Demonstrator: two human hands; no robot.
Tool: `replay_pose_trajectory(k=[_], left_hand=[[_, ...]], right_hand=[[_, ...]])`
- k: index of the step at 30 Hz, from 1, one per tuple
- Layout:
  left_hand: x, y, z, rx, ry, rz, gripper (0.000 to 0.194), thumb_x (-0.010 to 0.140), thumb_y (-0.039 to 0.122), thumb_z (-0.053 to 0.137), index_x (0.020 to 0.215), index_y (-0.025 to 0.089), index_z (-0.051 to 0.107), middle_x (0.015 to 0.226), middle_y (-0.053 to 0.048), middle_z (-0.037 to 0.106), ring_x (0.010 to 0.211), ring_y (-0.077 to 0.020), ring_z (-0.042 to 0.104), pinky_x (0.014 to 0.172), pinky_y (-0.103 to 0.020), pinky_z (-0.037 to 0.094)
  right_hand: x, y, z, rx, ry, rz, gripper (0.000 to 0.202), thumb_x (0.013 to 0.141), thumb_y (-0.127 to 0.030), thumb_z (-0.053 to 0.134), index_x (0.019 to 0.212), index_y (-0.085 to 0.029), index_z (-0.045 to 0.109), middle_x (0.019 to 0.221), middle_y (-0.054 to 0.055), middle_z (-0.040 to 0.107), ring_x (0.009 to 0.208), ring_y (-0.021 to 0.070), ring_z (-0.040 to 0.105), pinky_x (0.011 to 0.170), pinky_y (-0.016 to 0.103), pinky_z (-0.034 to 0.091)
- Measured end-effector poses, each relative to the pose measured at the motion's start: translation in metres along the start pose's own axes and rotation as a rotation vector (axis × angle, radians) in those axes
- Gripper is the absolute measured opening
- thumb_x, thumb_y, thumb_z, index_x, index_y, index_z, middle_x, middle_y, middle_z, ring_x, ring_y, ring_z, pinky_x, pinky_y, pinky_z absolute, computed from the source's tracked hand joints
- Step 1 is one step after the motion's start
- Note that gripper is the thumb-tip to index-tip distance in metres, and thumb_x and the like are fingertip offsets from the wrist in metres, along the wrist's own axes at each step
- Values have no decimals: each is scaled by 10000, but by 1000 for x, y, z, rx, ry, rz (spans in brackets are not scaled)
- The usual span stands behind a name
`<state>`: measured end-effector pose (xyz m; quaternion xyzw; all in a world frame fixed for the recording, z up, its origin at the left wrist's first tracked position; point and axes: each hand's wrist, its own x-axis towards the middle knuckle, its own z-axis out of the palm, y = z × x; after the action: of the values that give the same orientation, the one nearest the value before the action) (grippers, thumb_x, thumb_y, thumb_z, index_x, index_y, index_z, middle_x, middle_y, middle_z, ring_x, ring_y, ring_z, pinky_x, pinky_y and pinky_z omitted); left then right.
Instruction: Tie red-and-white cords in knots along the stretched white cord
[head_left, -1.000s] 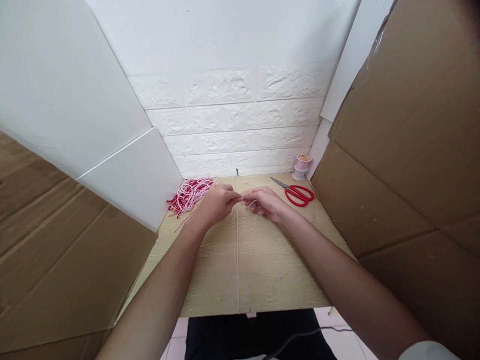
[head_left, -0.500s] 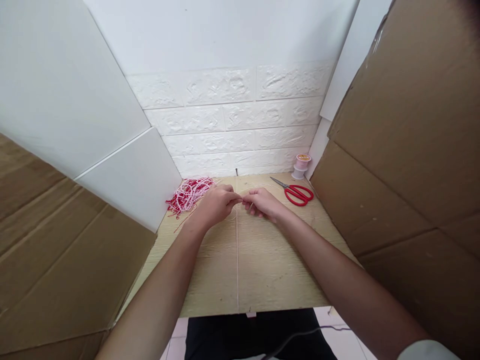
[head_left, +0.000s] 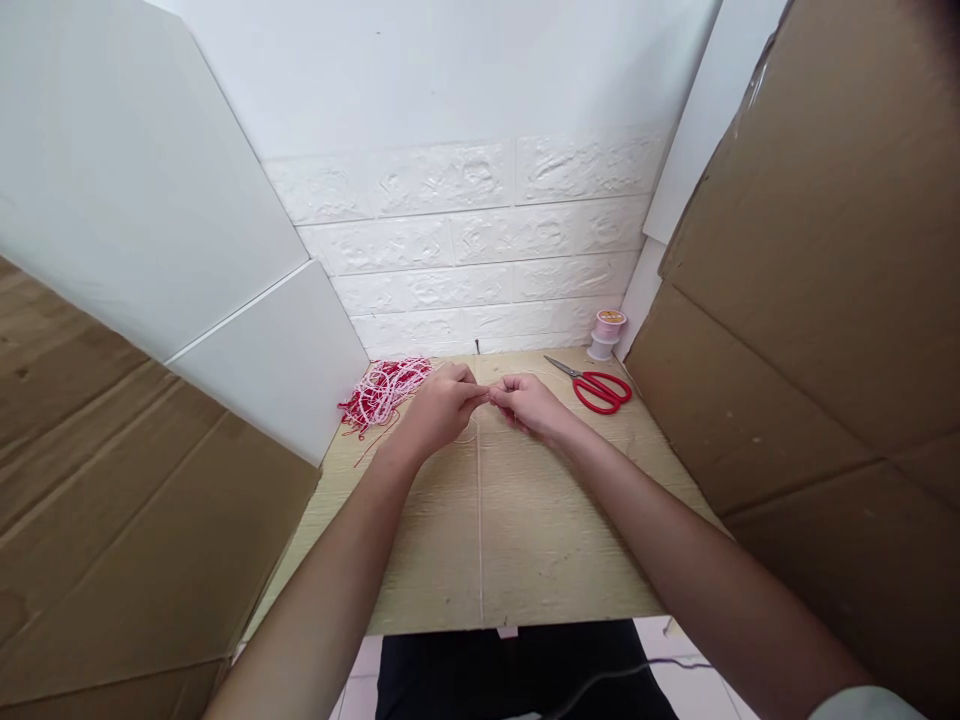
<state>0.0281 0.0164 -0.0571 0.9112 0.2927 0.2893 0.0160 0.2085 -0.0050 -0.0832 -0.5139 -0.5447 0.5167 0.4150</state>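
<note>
The pale cord [head_left: 480, 530] runs beneath the pinched fingers of the left hand [head_left: 450, 402] and right hand [head_left: 523, 400]; nail [head_left: 477, 346] beyond it, surface [head_left: 555, 520] below, brick-patterned wall [head_left: 465, 240] behind.

Red-handled scissors [head_left: 600, 391] lie near two stacked spools [head_left: 607, 334], the upper one pink, at the table's back right corner. A tangled heap of red and pale pink cords [head_left: 384, 390] sits at the back left. Brown cardboard [head_left: 810, 280] and a white brick-patterned wall [head_left: 480, 235] stand around.
</note>
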Motion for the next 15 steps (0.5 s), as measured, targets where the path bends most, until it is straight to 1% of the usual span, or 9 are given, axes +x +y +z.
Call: replay_pose_trajectory(k=[4,6,8,11,15], left_hand=[[1,0,1,-62,21,-27,183,935,261,612,904,193,779,787,-50,573,784,-158,494,706,-297,386],[1,0,3,-106,26,-44,172,929,271,624,920,197,780,786,-43,580,782,-152,504,711,-292,391],[1,0,4,-141,20,-66,167,930,264,623,913,198,776,784,-36,592,776,-145,514,713,-285,394],[1,1,6,-190,-1,-107,158,927,247,620,888,194,763,800,-32,619,772,-138,538,711,-275,401],[1,4,6,-242,-38,-153,159,921,264,614,928,203,761,830,-34,643,748,-128,553,691,-265,406]], right_hand=[[7,6,-3,-124,45,-186,245,753,-379,576,674,-166,485,588,-28,446,549,92,370,520,236,278],[8,7,-5,-143,46,-236,271,747,-417,566,674,-169,485,603,-27,441,574,100,365,540,242,276],[9,7,-5,-157,54,-262,282,748,-433,556,677,-170,482,618,-26,436,590,104,360,552,246,275],[8,7,-6,-180,67,-259,281,749,-428,557,672,-172,471,625,-27,422,601,107,350,561,248,270],[9,7,-5,-152,55,-249,284,740,-434,560,669,-168,493,620,-24,427,602,109,354,566,246,267]])
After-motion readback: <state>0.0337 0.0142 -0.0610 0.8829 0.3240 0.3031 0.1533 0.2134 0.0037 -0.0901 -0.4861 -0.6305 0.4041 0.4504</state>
